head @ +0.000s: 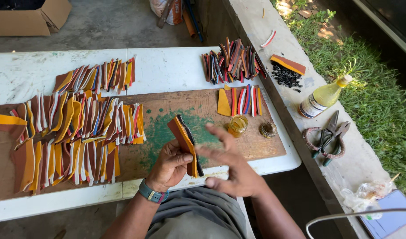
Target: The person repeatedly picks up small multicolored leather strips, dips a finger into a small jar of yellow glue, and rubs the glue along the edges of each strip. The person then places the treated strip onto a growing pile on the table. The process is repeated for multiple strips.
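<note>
— What's my left hand (169,166) got?

— Its grip is closed on a brown and orange layered strip (185,142), held upright above the wooden board (167,128) on the desk (167,66). My right hand (231,170) is open beside it, fingers spread, holding nothing.

— How do I work it well?

— I'd judge: keep the thumb pinching low, edges aligned, and stay clear of the small glue jar (237,125) and the laid-out rows of strips (79,132).
</note>
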